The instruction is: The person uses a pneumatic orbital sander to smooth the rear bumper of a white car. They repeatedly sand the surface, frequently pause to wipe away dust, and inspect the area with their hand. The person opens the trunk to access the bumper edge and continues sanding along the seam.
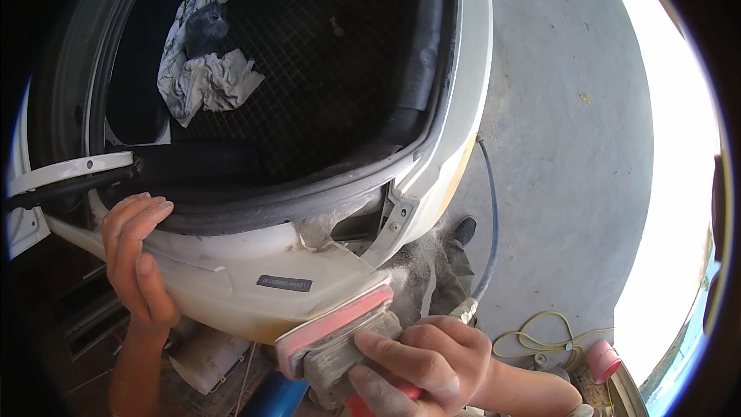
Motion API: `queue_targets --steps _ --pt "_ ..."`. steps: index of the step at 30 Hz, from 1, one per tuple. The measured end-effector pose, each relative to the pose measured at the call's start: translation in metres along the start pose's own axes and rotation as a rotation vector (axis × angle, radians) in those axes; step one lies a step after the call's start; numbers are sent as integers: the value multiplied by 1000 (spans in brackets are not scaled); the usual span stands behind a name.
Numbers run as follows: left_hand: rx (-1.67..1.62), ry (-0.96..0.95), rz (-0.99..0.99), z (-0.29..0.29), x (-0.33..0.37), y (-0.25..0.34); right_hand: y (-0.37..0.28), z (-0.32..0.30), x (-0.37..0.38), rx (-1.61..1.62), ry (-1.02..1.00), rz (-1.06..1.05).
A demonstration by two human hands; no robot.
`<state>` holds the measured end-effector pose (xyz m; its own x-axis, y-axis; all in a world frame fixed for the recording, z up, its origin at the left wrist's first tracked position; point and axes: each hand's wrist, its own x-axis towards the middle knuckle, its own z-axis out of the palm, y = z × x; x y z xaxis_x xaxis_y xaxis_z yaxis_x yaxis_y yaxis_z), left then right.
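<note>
My right hand (pixel 436 359) is wrapped round a dusty sander (pixel 351 355) with a long, flat pinkish-red pad. The pad's edge touches the cream-white car body panel (pixel 231 274) at its near lower edge, by a yellowish patch. Pale dust coats the sander and my fingers. To the left, my left hand (pixel 143 262) rests against the same panel near the rubber-trimmed opening, its fingers stretched out and slightly bent, holding nothing. A small dark label (pixel 284 283) sits on the panel between my hands.
A grey hose (pixel 492 216) runs down to the sander's right. A shoe (pixel 465 230) shows beside dusty trousers. Crumpled cloth (pixel 208 81) lies in the car's dark interior. A yellow cord (pixel 532 336) and pink bucket (pixel 602 361) are on the floor; a blue cylinder (pixel 274 394) sits below.
</note>
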<state>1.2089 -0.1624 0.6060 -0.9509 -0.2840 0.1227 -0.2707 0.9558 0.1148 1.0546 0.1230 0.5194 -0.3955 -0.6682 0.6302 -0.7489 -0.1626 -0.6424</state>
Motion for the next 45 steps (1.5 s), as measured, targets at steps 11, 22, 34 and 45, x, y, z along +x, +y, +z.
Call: queue_targets --steps 11,22,34,45 --pt "2 111 306 0 -16 -3 -3 -8 -12 65 -20 298" --pt "-92 73 353 2 -19 1 -2 -2 -27 83 70 341" --pt "-114 67 347 2 -17 1 -1 6 -30 61 186 377" --pt "-102 94 398 1 -18 0 -8 11 -34 67 174 318"
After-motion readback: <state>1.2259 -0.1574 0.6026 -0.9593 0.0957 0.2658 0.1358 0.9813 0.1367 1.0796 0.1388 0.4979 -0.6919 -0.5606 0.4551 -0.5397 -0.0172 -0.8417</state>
